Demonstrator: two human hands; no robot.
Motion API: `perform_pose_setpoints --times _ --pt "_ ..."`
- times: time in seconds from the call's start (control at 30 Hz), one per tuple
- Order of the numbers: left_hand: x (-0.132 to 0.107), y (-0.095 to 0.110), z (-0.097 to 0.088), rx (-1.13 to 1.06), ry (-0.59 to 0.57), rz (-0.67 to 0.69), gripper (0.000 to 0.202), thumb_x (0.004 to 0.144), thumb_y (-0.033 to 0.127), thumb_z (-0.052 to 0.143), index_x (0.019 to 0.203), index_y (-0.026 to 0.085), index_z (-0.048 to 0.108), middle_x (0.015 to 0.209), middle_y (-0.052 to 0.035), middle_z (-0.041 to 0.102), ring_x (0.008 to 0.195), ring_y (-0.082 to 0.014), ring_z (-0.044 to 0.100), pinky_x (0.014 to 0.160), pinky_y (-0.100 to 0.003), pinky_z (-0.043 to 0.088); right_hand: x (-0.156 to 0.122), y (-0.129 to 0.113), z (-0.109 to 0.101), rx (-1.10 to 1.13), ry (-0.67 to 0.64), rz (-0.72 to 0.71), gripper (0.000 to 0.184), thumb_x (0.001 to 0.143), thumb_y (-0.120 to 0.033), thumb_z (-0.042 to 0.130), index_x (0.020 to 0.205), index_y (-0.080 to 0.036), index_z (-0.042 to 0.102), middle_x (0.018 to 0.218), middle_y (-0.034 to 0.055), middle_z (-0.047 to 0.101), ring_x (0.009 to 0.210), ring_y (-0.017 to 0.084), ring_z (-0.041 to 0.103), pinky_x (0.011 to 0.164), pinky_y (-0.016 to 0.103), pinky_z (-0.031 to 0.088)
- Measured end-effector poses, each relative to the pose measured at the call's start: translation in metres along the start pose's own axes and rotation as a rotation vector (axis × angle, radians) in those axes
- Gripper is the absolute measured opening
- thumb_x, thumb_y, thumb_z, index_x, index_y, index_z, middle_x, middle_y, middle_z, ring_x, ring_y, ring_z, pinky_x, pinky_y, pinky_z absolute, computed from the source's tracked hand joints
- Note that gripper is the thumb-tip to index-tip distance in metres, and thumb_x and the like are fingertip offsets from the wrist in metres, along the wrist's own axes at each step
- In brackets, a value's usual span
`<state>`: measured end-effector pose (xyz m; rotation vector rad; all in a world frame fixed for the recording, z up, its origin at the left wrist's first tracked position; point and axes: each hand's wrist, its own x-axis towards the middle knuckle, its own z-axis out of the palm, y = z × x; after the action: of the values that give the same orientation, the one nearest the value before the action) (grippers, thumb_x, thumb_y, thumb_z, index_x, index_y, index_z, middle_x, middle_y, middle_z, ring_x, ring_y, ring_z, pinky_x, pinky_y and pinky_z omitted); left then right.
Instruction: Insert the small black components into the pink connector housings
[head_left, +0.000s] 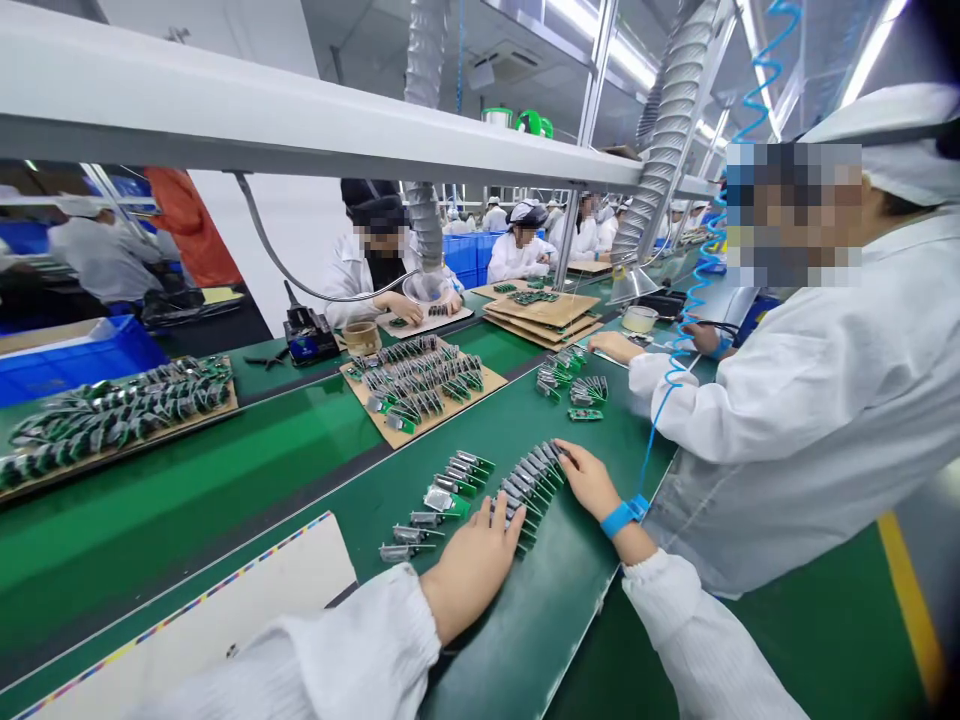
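A curved row of small circuit boards with grey metal parts stands on edge on the green bench, packed close together. My left hand lies over the near end of this row, its fingers stretched out and resting on the boards. At the far end, my right hand has its fingertips closed on the last circuit board, though the fingers partly hide it. A blue wrist strap with a coiled cord is on my right wrist. Left of the row, several more circuit boards lean in a looser line.
Boards fill a cardboard sheet ahead and another tray at left. A white panel lies near my left sleeve. A co-worker in white sits close on the right. More boards lie beyond my right hand.
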<state>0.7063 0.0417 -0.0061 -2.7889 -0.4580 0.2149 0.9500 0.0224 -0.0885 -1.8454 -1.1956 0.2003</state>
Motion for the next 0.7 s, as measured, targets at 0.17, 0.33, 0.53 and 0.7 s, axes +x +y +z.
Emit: perform_pose_setpoints --times 0.17,0.33,0.53,0.7 --pt "0.055 0.000 -0.009 -0.062 0.047 0.034 0.049 0.092 0.001 0.043 0.140 0.013 0.044 0.142 -0.0225 0.048 0.124 -0.0303 0.055 0.086 -0.036 0.058 0.022 0.029 -0.023 -0.071 0.119 0.085 0.027 0.093 -0.032 0.056 0.116 -0.017 0.059 0.121 0.0081 0.060 0.105 0.021 0.060 0.090 0.043 0.051" --pt "0.107 0.008 -0.012 -0.124 0.092 0.034 0.044 0.094 0.014 0.051 0.138 0.016 0.044 0.140 -0.0174 0.051 0.119 -0.0290 0.058 0.086 -0.041 0.058 0.041 0.053 -0.043 -0.142 0.228 0.195 0.028 0.093 -0.033 0.056 0.116 -0.017 0.058 0.120 0.0081 0.060 0.104 0.021 0.061 0.089 0.043 0.052" --pt "0.157 0.024 -0.017 -0.182 0.128 0.008 0.040 0.093 0.021 0.056 0.132 0.017 0.049 0.132 -0.0129 0.054 0.110 -0.0260 0.061 0.083 -0.042 0.058 0.065 0.070 -0.056 -0.219 0.326 0.300 0.030 0.093 -0.033 0.056 0.119 -0.018 0.057 0.122 0.0085 0.058 0.103 0.021 0.061 0.087 0.042 0.053" --pt "0.191 0.028 -0.021 -0.216 0.128 -0.013 0.038 0.092 0.023 0.057 0.129 0.017 0.051 0.129 -0.0119 0.056 0.108 -0.0252 0.061 0.083 -0.043 0.057 0.085 0.084 -0.060 -0.264 0.377 0.370 0.030 0.093 -0.033 0.055 0.119 -0.018 0.057 0.122 0.0085 0.058 0.104 0.021 0.060 0.089 0.043 0.052"
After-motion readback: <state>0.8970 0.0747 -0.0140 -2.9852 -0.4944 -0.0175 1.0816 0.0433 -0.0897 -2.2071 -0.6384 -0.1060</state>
